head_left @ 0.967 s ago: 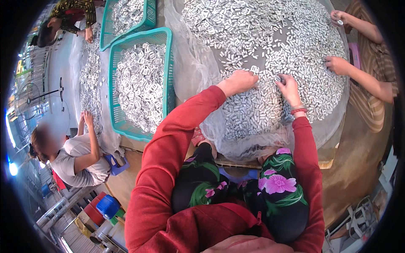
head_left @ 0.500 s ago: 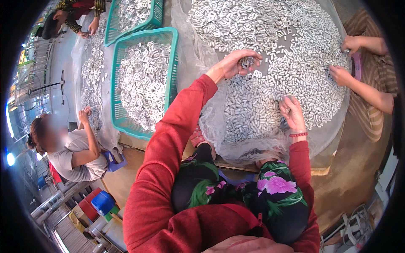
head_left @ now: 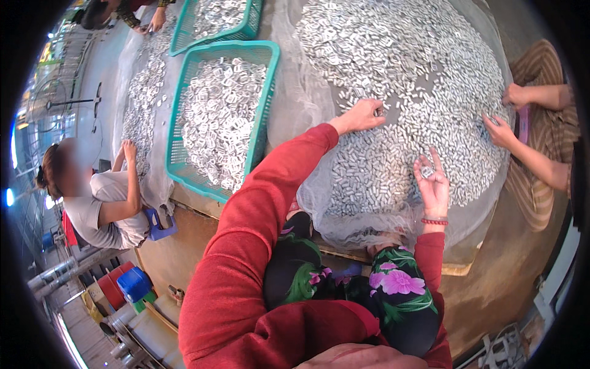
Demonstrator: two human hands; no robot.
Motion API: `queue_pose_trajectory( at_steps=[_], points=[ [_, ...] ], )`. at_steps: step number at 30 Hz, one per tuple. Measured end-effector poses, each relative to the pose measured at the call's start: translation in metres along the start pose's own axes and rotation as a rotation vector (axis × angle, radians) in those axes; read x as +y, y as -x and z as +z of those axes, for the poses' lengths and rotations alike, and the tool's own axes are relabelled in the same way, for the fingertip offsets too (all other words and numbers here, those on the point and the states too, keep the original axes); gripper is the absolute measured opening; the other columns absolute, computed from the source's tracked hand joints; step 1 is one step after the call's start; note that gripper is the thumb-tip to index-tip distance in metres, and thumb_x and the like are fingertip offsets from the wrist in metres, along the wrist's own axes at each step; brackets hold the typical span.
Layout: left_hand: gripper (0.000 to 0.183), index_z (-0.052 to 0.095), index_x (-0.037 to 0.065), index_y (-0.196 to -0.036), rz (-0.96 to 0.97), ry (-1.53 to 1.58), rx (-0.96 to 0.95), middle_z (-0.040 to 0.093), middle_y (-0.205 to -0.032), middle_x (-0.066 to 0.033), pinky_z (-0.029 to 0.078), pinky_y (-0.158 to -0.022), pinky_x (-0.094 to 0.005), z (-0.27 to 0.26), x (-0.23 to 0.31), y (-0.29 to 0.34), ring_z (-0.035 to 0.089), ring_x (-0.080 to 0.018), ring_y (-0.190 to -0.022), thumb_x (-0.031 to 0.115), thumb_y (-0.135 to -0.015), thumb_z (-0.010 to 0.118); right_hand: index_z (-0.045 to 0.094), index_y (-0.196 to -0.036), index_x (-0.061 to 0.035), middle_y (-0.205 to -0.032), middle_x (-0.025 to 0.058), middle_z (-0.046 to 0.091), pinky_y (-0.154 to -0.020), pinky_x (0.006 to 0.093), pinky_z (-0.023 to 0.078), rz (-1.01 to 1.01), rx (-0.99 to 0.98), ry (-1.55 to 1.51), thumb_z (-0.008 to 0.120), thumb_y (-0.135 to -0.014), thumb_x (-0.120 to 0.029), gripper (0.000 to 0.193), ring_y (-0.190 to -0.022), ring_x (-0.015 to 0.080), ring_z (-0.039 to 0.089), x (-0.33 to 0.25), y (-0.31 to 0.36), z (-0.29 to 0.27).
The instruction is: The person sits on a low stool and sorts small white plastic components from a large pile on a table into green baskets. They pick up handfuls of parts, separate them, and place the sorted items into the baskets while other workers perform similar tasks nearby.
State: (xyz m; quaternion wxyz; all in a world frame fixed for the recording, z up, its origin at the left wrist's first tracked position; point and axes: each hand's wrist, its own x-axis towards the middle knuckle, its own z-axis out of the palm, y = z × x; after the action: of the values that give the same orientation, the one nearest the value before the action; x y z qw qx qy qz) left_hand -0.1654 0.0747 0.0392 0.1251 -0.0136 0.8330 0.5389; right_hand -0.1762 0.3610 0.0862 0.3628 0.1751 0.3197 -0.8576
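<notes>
My left hand (head_left: 362,115) is over the middle of a wide heap of small silver metal pieces (head_left: 362,166), palm down with its fingers curled in. Bits of metal show at its fingertips; their exact shape is hard to make out. Closer to me, my right hand (head_left: 434,184) is turned palm up, one finger stretched out. A small silver metal piece (head_left: 426,172) lies in its bent fingers, by the thumb. Most pieces around both hands are short and rounded, while flatter slotted buckles (head_left: 369,34) mix in toward the far side.
Left of the heap stands a green plastic basket (head_left: 273,80) full of slotted buckles, with a second basket (head_left: 255,21) behind it. A co-worker's hands (head_left: 501,130) touch the heap's right edge. Two other people sit along a further strip of pieces (head_left: 144,92) at the left.
My left hand has turned from palm-side showing to palm down and lowered toward the heap. My right hand has rolled open upward, showing a metal piece. The whole view has shifted slightly.
</notes>
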Motion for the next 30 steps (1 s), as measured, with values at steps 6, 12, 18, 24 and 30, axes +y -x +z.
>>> queue_pose_trajectory(
  at_steps=[6,12,18,24,30],
  points=[
    [0.028,0.049,0.003,-0.101,-0.208,1.364,-0.232,0.057,-0.093,-0.0144,0.054,-0.072,-0.0449,0.017,0.025,0.061,0.059,-0.0264,-0.086,0.006,-0.073,0.048,0.053,-0.112,-0.0024,-0.092,0.0085,0.048,-0.082,0.0348,0.044,-0.319,-0.099,0.912,0.037,-0.061,0.011,0.055,-0.087,0.0221,0.049,0.006,0.019,0.094],
    [0.034,0.055,0.01,-0.109,-0.324,1.496,0.001,0.055,-0.107,-0.0058,0.046,-0.085,-0.0452,0.059,0.043,0.072,0.049,-0.0219,-0.106,0.033,-0.083,0.055,0.058,-0.107,-0.0058,-0.107,0.0127,0.047,-0.092,0.0402,0.035,-0.85,-0.561,1.836,0.051,-0.068,0.006,0.041,-0.103,0.0306,0.045,0.039,0.036,0.157],
    [0.02,0.057,0.006,-0.089,0.085,1.207,0.35,0.061,-0.09,-0.0089,0.053,-0.069,-0.0301,-0.025,0.07,0.122,0.063,-0.0203,-0.077,0.025,-0.083,0.055,0.058,-0.105,-0.0003,-0.113,0.0145,0.049,-0.093,0.0382,0.035,-0.914,-0.288,1.728,0.049,-0.081,0.004,0.026,-0.108,0.0289,0.046,0.014,0.037,0.129],
    [0.025,0.056,0.005,-0.087,0.174,1.161,0.895,0.059,-0.096,-0.0155,0.049,-0.07,-0.0423,-0.198,0.034,0.254,0.058,-0.0318,-0.09,0.03,-0.084,0.051,0.058,-0.105,0.001,-0.111,0.0133,0.05,-0.092,0.0354,0.037,-0.802,-0.184,1.649,0.047,-0.084,0.002,0.023,-0.106,0.0263,0.047,-0.008,0.033,0.108],
    [0.029,0.05,-0.001,-0.11,-0.122,-0.339,1.437,0.056,-0.102,-0.0158,0.041,-0.084,-0.0336,-0.176,0.022,0.236,0.054,-0.027,-0.097,0.018,-0.089,0.047,0.058,-0.105,-0.0012,-0.109,0.012,0.051,-0.091,0.0337,0.037,-0.822,-0.185,1.668,0.048,-0.084,0.002,0.024,-0.105,0.0249,0.048,-0.001,0.023,0.12]
  ],
)
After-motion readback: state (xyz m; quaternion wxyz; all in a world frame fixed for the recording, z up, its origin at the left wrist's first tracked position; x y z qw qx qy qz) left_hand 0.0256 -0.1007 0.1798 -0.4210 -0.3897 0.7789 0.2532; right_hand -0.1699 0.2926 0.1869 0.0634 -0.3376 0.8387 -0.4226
